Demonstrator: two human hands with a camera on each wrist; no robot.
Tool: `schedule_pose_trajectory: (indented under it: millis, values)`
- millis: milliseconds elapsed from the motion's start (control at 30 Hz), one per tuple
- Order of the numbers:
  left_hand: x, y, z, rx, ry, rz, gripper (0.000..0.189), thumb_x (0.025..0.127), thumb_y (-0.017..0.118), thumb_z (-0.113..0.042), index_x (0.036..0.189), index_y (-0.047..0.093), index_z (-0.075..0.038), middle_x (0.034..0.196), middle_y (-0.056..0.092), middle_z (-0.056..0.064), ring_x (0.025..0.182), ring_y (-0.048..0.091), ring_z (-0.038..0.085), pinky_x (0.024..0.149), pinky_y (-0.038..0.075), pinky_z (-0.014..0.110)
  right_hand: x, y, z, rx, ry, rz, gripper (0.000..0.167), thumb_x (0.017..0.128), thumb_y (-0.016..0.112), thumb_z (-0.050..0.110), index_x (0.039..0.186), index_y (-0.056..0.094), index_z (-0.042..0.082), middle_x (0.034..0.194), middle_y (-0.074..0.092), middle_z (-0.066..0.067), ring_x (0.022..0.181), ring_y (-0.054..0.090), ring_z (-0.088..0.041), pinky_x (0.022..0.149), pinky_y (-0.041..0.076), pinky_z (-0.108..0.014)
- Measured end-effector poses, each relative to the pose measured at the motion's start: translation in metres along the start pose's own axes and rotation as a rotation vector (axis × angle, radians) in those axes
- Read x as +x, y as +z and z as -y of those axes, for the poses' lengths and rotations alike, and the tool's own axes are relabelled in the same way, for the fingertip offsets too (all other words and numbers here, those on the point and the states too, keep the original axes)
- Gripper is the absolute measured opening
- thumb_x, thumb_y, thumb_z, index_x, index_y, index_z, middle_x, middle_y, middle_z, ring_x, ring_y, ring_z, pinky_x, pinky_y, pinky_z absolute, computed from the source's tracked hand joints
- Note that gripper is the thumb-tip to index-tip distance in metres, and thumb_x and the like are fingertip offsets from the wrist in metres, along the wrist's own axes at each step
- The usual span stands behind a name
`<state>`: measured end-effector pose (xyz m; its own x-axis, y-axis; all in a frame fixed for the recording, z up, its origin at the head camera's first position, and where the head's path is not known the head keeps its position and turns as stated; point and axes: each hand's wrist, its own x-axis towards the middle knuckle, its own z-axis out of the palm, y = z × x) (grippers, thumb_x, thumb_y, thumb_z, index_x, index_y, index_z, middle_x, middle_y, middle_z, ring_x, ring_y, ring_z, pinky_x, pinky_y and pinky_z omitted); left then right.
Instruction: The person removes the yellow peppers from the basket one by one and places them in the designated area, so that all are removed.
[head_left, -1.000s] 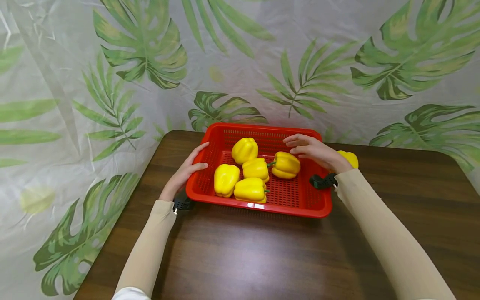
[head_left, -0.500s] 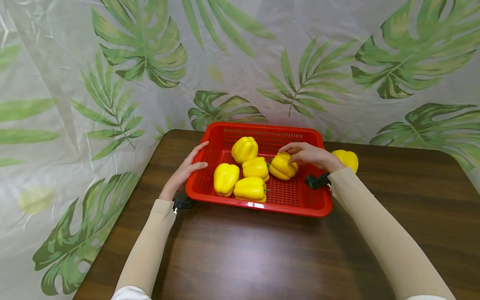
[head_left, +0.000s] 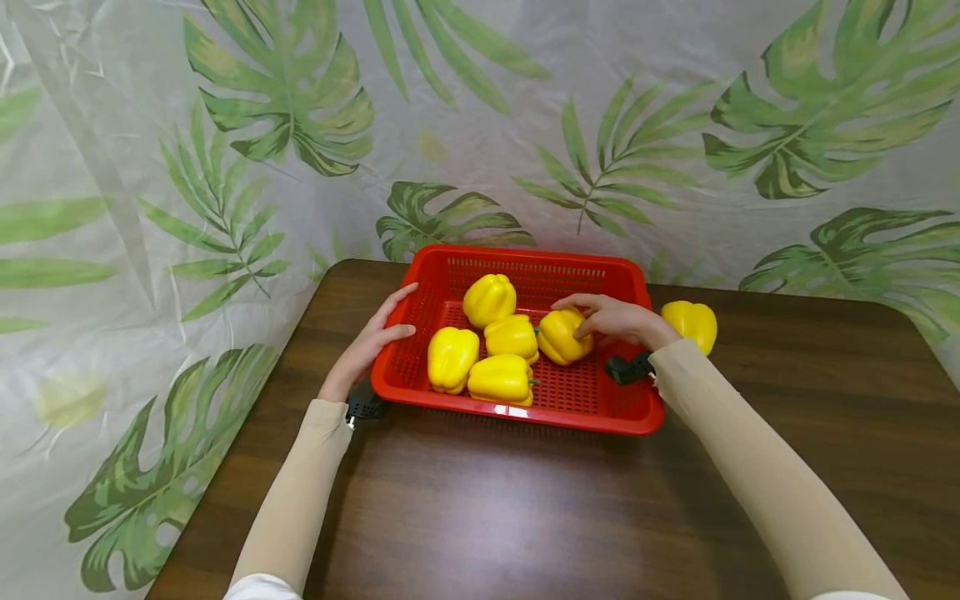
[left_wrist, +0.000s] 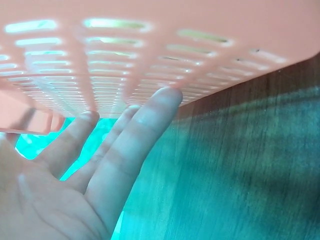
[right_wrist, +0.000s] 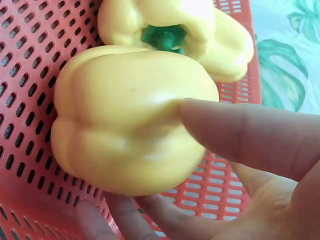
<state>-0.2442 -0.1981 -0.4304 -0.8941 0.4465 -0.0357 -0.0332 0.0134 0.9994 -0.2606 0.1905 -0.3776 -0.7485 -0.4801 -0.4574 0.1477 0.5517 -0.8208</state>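
In the head view, a red slotted basket (head_left: 525, 423) holds several yellow bell peppers. My right hand (head_left: 617, 320) grips the rightmost bell pepper (head_left: 562, 340), which sits low inside the basket. The right wrist view shows my thumb (right_wrist: 250, 132) pressed on top of this pepper and the other fingers curled under its far side. My left hand (head_left: 367, 346) rests along the basket's left end, thumb toward the rim. In the left wrist view, straight fingers (left_wrist: 140, 135) touch the slotted outer wall (left_wrist: 110, 60).
Other bell peppers lie to the left in the basket: one front (head_left: 501, 379), one left (head_left: 452, 360), one back (head_left: 490, 301). Another yellow pepper (head_left: 692, 325) lies outside on the wooden table (head_left: 480, 508). A leaf-patterned curtain (head_left: 465, 125) hangs right behind the basket.
My right hand has moved left and down onto the rightmost bell pepper and taken hold of it. The pepper has turned and shifted slightly left. My left hand and the basket have stayed put.
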Motion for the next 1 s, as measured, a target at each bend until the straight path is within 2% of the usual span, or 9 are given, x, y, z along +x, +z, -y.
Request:
schedule_pose_trajectory:
  millis: [367,533,667,833,1000]
  values:
    - [-0.0012,-0.0003,-0.0006,0.001,-0.011,-0.006,0.066,0.094,0.05,-0.009,0.152,0.021,-0.023,0.145,0.029,0.017,0.121,0.043,0.044,0.088,0.049,0.049,0.0033,0.0065,-0.0044,0.043,-0.022,-0.014,0.054,0.094,0.054,0.003,0.144,0.033,0.004,0.135,0.034,-0.026,0.109,0.043,-0.035,0.085,0.05,-0.051]
    - [-0.0015,0.0001,-0.0002,-0.007,-0.015,-0.001,0.066,0.095,0.05,-0.008,0.152,0.021,-0.023,0.146,0.028,0.018,0.122,0.042,0.045,0.089,0.048,0.05,0.003,0.0087,-0.0053,0.044,-0.025,0.005,0.055,0.095,0.052,0.004,0.146,0.03,0.005,0.14,0.028,-0.025,0.115,0.04,-0.037,0.088,0.047,-0.054]
    - [-0.0013,0.0001,0.0001,-0.012,-0.015,0.003,0.067,0.094,0.051,-0.009,0.152,0.021,-0.023,0.147,0.027,0.017,0.122,0.042,0.044,0.089,0.048,0.049,0.0022,0.0084,-0.0058,0.062,-0.039,0.004,0.055,0.096,0.05,0.003,0.147,0.029,0.005,0.144,0.024,-0.024,0.119,0.037,-0.037,0.09,0.047,-0.051]
    - [-0.0007,-0.0003,0.0003,-0.014,-0.011,0.005,0.067,0.094,0.051,-0.009,0.152,0.02,-0.023,0.147,0.027,0.018,0.122,0.042,0.044,0.089,0.049,0.048,0.0002,0.0061,-0.0069,0.126,-0.067,-0.022,0.053,0.096,0.051,0.005,0.146,0.03,0.006,0.143,0.025,-0.023,0.11,0.045,-0.034,0.087,0.05,-0.048]
    - [-0.0001,-0.0005,0.0001,-0.018,-0.01,0.007,0.067,0.094,0.05,-0.009,0.152,0.02,-0.023,0.147,0.026,0.018,0.123,0.041,0.045,0.09,0.049,0.047,-0.0059,0.003,-0.0059,0.148,-0.097,-0.051,0.053,0.098,0.052,0.01,0.145,0.029,0.009,0.136,0.032,-0.024,0.104,0.051,-0.033,0.089,0.048,-0.053]
